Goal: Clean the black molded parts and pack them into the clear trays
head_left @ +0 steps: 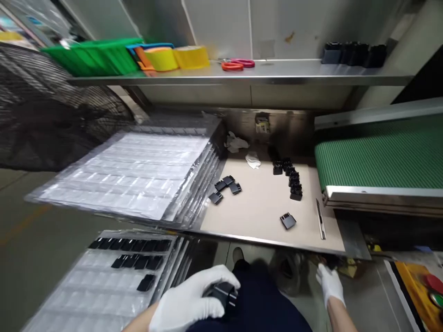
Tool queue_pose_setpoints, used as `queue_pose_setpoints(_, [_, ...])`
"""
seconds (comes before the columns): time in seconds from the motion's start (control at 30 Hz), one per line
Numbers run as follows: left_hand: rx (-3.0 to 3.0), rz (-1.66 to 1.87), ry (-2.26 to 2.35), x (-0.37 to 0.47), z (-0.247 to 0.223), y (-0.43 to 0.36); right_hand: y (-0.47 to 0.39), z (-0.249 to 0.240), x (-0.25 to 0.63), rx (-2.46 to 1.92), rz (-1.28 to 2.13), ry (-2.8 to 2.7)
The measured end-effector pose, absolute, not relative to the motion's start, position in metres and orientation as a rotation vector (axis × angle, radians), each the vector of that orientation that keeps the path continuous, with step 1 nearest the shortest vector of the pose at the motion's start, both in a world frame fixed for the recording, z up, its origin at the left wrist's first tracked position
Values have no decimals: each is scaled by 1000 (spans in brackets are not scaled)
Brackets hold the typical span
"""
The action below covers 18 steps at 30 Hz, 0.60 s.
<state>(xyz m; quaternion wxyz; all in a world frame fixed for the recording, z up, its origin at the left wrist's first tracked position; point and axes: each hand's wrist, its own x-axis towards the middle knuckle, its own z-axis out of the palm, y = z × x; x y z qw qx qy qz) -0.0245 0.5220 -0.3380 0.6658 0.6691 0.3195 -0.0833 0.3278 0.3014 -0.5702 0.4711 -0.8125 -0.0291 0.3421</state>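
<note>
My left hand (194, 297), in a white glove, is closed around a black plug-like part (224, 295) with metal prongs, low in the centre of the view. At the lower right, my right hand (330, 283), also gloved, hangs below the table's front edge; its fingers are blurred. Several flat black parts (228, 180) lie on the left of the beige tabletop (252, 207), and one more (288, 221) sits near its front. A curved row of black parts (294, 180) stands at the right. Rows of black parts (138, 246) fill some pockets of a lower clear tray (90, 281).
Stacked clear trays (138, 170) stand left of the tabletop. A green conveyor belt (380, 152) is at the right. The metal shelf (277, 79) holds green bins (93, 57), yellow tape (192, 57), scissors (232, 66) and black parts (358, 54). A fan (51, 106) stands far left.
</note>
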Motion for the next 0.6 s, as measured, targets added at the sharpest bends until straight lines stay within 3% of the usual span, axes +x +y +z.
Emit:
queue_pose_setpoints(0.1, [1556, -252, 777, -30, -334, 548, 321, -536, 301, -1942, 1266, -221])
queue_pose_setpoints(0.2, [1524, -219, 731, -33, -340, 581, 381, -465, 283, -1702, 1557, -701])
queue_pose_setpoints(0.3, [1456, -75, 702, -28, -354, 615, 490, -395, 283, -1777, 1085, -1267])
queue_pose_setpoints(0.37, [1415, 68, 722, -22, -365, 636, 576, -373, 293, -1864, 799, -1330])
queue_pose_setpoints(0.5, [1353, 198, 765, -12, -382, 667, 721, -383, 316, -1965, 453, -1351])
queue_pose_setpoints(0.6, [1316, 171, 781, -12, -390, 679, 784, -401, 326, -2003, 325, -1291])
